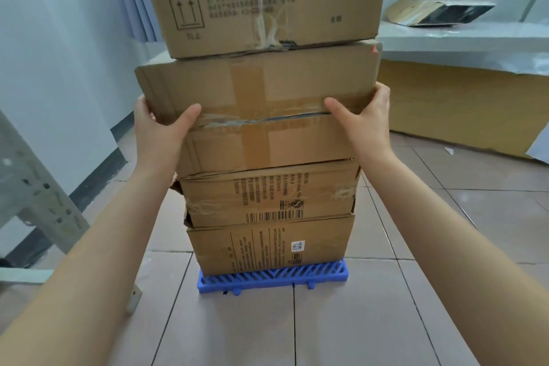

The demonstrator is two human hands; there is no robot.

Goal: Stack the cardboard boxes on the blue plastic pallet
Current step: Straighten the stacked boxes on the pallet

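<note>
Head view shows my stack standing four boxes high on the blue plastic pallet (pixel 273 276), which sits on the tiled floor (pixel 386 321). My left hand (pixel 160 125) is clamped on the left end of the third box (pixel 258 116), thumb across its taped front face, and my right hand (pixel 365 116) grips the right end the same way, fingers wrapped round the far side out of sight. That box rests on the second box (pixel 267 193), which rests on the bottom box (pixel 267 244). The top box (pixel 267 0) sits on the one I hold and runs out past the upper edge of the picture.

I judge the stacking to be well along: four boxes are up, and what I seem to be doing is squaring the third one, since it overhangs to the left of those below. I see no loose box waiting on the floor nearby, so I cannot tell if more remain.

Printing: the top box carries an up-arrows symbol and lines of Chinese text too blurred to read. The second box has a barcode and a round mark, the bottom box a small white label; none is legible.
</note>
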